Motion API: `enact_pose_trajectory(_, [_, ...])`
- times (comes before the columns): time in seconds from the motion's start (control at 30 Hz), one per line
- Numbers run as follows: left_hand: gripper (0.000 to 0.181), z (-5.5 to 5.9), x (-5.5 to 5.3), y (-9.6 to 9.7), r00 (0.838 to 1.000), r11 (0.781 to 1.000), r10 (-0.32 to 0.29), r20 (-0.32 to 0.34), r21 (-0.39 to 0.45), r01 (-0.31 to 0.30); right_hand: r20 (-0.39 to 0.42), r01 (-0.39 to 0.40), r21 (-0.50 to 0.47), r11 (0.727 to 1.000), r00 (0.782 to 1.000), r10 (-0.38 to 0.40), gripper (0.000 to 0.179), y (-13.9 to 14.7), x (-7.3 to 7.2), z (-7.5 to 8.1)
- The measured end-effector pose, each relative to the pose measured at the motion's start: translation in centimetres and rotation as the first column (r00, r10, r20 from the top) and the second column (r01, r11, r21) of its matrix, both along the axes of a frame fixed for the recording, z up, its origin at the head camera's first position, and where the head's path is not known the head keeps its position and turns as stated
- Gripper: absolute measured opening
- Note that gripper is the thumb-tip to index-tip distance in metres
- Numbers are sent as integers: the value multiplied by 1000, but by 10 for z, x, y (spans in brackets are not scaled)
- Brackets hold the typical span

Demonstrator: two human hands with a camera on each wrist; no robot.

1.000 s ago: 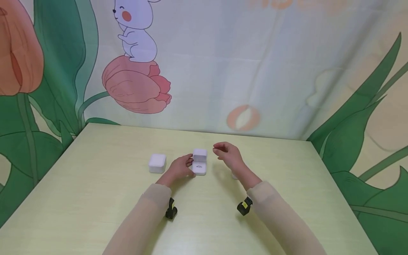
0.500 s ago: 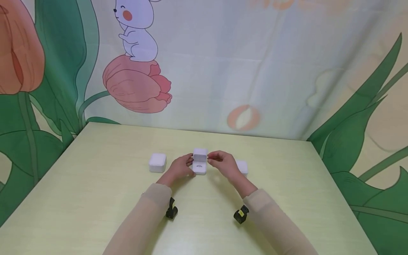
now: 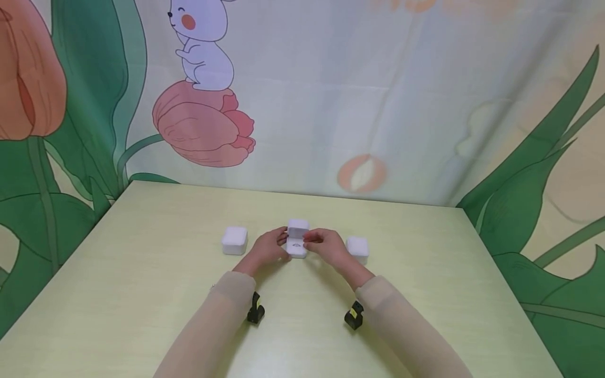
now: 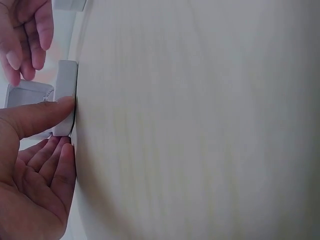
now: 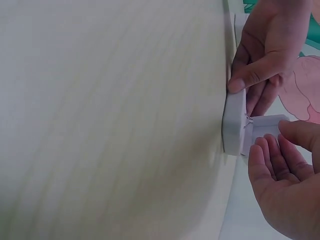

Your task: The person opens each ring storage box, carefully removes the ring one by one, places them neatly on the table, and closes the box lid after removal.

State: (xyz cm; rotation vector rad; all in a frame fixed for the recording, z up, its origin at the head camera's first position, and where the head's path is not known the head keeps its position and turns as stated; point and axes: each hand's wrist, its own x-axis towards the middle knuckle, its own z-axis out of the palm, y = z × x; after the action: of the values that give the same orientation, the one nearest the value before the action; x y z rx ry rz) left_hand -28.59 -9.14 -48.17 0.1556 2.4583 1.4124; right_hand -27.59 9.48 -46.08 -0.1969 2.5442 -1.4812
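A white ring box point(image 3: 296, 254) stands with its lid point(image 3: 298, 227) raised on the table in the head view. A small silvery ring point(image 5: 248, 120) with sparkling stones sits in its slot. My left hand point(image 3: 268, 247) holds the base from the left; in the left wrist view the thumb lies along the front and the fingers are at the side. My right hand point(image 3: 327, 245) is at the box's right side, its fingers loosely bent near the lid. Thumb and fingertips look apart in the left wrist view. Whether they touch the lid, I cannot tell.
Two closed white boxes flank the open one: one box point(image 3: 235, 240) to the left of my left hand, another box point(image 3: 357, 248) just behind my right wrist. The pale wooden table point(image 3: 156, 273) ends at a printed curtain point(image 3: 302, 105) with flowers.
My right hand has moved left and slightly down, from beside the box up to its lid, uncovering the right-hand box. The left hand has kept its hold on the base.
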Motion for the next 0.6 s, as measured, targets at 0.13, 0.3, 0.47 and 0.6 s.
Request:
enact_pose_trajectory(0.13, [91, 1, 2, 0, 1000, 1000, -2, -4, -4, 2, 0, -7, 10, 1000, 1000, 7, 24, -2, -2, -1])
enact_pose_trajectory(0.3, [92, 1, 2, 0, 1000, 1000, -4, -5, -2, 4, -14, -23, 28, 999, 1000, 23, 24, -3, -4, -3])
enact_pose_trajectory(0.47, [92, 1, 2, 0, 1000, 1000, -5, -8, 10, 5, -28, -46, 56, 997, 999, 47, 25, -3, -6, -3])
enact_pose_trajectory(0.6, [92, 1, 3, 0, 1000, 1000, -8, -10, 18, 8, -44, -74, 110, 991, 996, 79, 25, -4, -9, -4])
